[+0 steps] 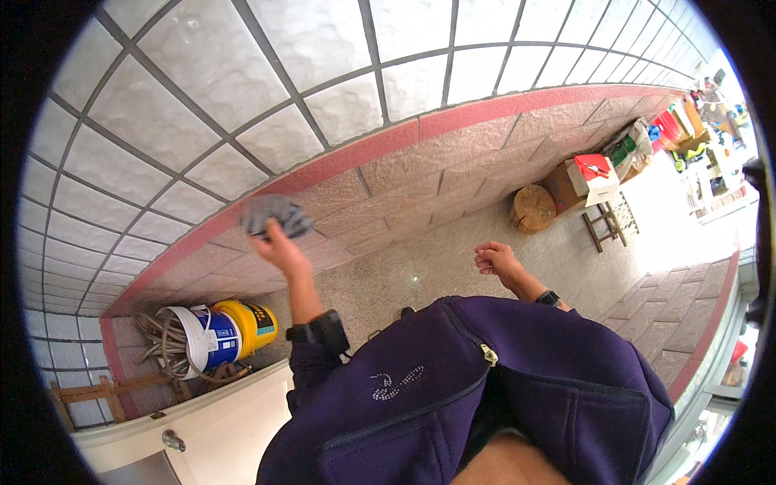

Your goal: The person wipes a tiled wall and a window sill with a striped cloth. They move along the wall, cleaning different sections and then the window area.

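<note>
My left hand (284, 247) is raised toward the tiled wall and grips a bunched grey-and-dark striped cloth (277, 213). Motion blurs the cloth, and I cannot tell whether it touches the wall. Behind it runs the red border strip (354, 143), between white tiles (339, 106) above and pinkish stone-look tiles (400, 176) below. My right hand (498, 259) hangs over the floor with its fingers curled in, and nothing shows in it. Each wrist wears a dark band.
A white-and-blue bucket (209, 339) with hoses and a yellow bucket (257, 327) stand left, beside a white door (236, 418). Along the wall at right are a log stump (533, 209), cardboard box (561, 185), pliers on red material (597, 170) and a wooden stool (605, 225).
</note>
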A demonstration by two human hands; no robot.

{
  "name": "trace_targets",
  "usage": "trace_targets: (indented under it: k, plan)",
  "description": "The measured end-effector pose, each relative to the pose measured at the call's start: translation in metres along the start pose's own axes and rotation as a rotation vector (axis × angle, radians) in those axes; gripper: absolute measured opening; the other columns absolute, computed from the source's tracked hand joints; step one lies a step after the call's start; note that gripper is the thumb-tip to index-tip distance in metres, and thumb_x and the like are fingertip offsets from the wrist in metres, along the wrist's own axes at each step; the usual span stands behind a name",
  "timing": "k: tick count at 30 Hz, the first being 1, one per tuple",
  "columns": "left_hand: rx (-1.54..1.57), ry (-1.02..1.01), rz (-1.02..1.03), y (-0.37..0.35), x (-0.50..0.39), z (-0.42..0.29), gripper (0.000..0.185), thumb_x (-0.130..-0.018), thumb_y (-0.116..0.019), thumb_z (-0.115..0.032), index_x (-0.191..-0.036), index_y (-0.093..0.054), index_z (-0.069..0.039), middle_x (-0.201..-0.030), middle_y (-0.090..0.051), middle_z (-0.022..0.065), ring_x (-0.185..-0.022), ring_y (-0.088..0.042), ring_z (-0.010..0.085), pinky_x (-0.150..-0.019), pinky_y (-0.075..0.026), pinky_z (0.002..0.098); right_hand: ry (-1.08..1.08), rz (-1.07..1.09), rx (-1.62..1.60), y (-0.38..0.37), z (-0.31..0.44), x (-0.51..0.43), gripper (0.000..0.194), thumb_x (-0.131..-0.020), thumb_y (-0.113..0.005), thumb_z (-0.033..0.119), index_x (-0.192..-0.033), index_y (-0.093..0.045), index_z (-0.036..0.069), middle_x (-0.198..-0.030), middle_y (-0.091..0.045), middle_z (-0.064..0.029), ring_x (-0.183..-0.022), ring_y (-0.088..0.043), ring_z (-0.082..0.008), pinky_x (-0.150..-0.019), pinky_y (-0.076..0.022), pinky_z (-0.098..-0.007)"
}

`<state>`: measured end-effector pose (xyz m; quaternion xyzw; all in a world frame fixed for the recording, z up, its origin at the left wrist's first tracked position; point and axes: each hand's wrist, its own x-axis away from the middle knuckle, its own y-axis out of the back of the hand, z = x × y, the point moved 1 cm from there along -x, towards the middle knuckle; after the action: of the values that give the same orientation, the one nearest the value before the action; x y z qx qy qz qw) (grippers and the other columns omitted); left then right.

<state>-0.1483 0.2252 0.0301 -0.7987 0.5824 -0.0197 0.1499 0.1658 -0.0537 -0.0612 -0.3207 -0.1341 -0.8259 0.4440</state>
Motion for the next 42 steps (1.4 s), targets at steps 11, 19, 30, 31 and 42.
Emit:
trace_targets:
  k: [11, 19, 30, 31, 42]
  plan:
    - [-0.448, -0.736, -0.202, -0.070, -0.018, 0.033, 0.024, -0.088, -0.048, -0.014, -0.104, -0.051, 0.003, -0.096, -0.058, 0.0167, -0.091, -0.056, 0.0334, -0.081, -0.042, 0.0424, -0.046, 0.005, 0.028, -0.002, -0.004, 0.001, 0.013, -0.088, -0.054, 0.012, -0.097, -0.059, 0.004, -0.078, -0.061, -0.0040, -0.065, -0.058, -0.0132, -0.059, -0.0492, -0.0278]
    - [-0.456, -0.876, 0.484, -0.141, 0.049, 0.078, 0.031, -0.082, -0.056, -0.018, -0.107, -0.054, 0.001, -0.092, -0.056, 0.0199, -0.088, -0.052, 0.0376, -0.079, -0.041, 0.0444, 0.017, 0.095, 0.103, -0.036, 0.009, -0.005, 0.015, -0.087, -0.055, 0.012, -0.097, -0.059, 0.001, -0.077, -0.061, -0.0050, -0.064, -0.057, -0.0133, -0.056, -0.0473, -0.0272]
    - [0.056, 0.474, 0.944, -0.071, 0.122, 0.084, 0.039, -0.090, -0.056, -0.023, -0.122, -0.049, -0.004, -0.113, -0.058, 0.0055, -0.102, -0.056, 0.0190, -0.086, -0.046, 0.0332, 0.261, 0.035, -0.010, -0.069, 0.034, 0.028, 0.042, -0.089, -0.058, 0.024, -0.124, -0.046, 0.004, -0.107, -0.057, -0.0068, -0.092, -0.056, -0.0169, -0.071, -0.0489, -0.0299]
    - [0.142, 0.602, 0.981, -0.061, 0.126, 0.077, 0.038, -0.090, -0.056, -0.024, -0.123, -0.049, -0.004, -0.113, -0.058, 0.0052, -0.103, -0.056, 0.0182, -0.087, -0.046, 0.0327, 0.273, 0.021, -0.011, -0.073, 0.036, 0.031, 0.048, -0.089, -0.058, 0.026, -0.130, -0.042, 0.005, -0.115, -0.055, -0.0077, -0.099, -0.055, -0.0179, -0.074, -0.0493, -0.0312]
    - [0.265, 0.898, 0.856, 0.012, 0.150, 0.015, 0.037, -0.092, -0.054, -0.027, -0.123, -0.049, -0.007, -0.110, -0.059, 0.0044, -0.098, -0.059, 0.0166, -0.079, -0.051, 0.0340, 0.220, 0.537, -0.091, -0.126, 0.058, 0.050, 0.037, -0.082, -0.064, 0.017, -0.113, -0.052, 0.000, -0.098, -0.062, -0.0068, -0.084, -0.060, -0.0139, -0.074, -0.0494, -0.0275]
